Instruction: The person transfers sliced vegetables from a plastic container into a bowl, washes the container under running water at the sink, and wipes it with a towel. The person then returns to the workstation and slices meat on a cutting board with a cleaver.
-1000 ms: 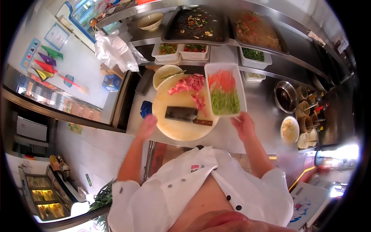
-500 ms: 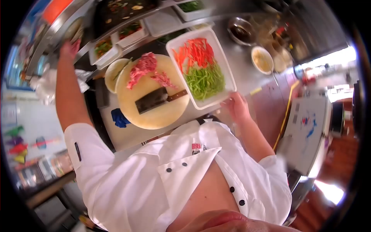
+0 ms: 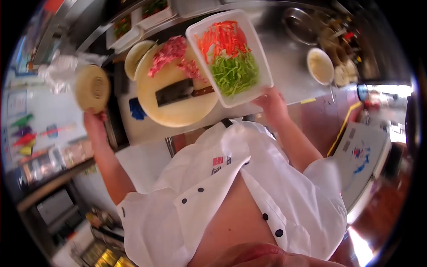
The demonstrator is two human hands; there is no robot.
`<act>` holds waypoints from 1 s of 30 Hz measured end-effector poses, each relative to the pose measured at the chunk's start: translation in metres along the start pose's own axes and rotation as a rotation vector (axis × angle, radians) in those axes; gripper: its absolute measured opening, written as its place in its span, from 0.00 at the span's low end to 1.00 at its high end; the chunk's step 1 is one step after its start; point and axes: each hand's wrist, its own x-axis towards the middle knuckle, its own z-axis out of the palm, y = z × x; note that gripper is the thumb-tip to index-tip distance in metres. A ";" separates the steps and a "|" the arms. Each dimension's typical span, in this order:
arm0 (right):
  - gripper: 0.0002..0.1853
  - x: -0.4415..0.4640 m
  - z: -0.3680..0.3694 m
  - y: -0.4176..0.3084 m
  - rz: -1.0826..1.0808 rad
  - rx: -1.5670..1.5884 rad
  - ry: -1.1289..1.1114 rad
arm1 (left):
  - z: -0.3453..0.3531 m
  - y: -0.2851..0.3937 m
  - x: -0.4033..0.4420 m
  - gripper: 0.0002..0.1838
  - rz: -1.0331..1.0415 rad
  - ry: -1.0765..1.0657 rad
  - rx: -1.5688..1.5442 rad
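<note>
My left hand point(image 3: 95, 119) grips a bowl point(image 3: 92, 89) by its edge, its underside facing the camera. The fingers of my right hand point(image 3: 272, 101) hold the near right corner of a white tray point(image 3: 243, 99), which contains red strips point(image 3: 222, 39) and green strips point(image 3: 235, 73). Left of the tray lies a round cutting board point(image 3: 178, 113) bearing pieces of raw meat point(image 3: 168, 53) and a cleaver point(image 3: 175, 92) with a wooden handle.
Beside the board are another bowl point(image 3: 134, 58) and a blue cloth point(image 3: 137, 109). A metal bowl point(image 3: 300, 26), a white bowl point(image 3: 320, 66) and several cups stand at the right. Food containers point(image 3: 155, 18) line the back, and a plastic bag point(image 3: 66, 71) hangs at the left.
My left hand has come down from the shelf at the upper left with a bowl in it. The view has shifted, while my right hand remains at the tray's corner.
</note>
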 end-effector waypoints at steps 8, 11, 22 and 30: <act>0.11 0.064 -0.023 0.009 0.197 -0.043 -0.176 | 0.085 -0.182 -0.179 0.13 -0.279 -0.044 -0.035; 0.09 0.058 -0.026 0.013 0.195 -0.124 -0.186 | 0.109 -0.208 -0.196 0.12 -0.293 -0.021 -0.072; 0.07 0.036 -0.051 0.037 0.121 -0.054 -0.061 | 0.134 -0.245 -0.193 0.13 -0.426 -0.162 -0.089; 0.07 0.015 -0.007 0.035 0.073 -0.196 -0.036 | 0.137 -0.239 -0.147 0.23 -0.495 -0.100 0.090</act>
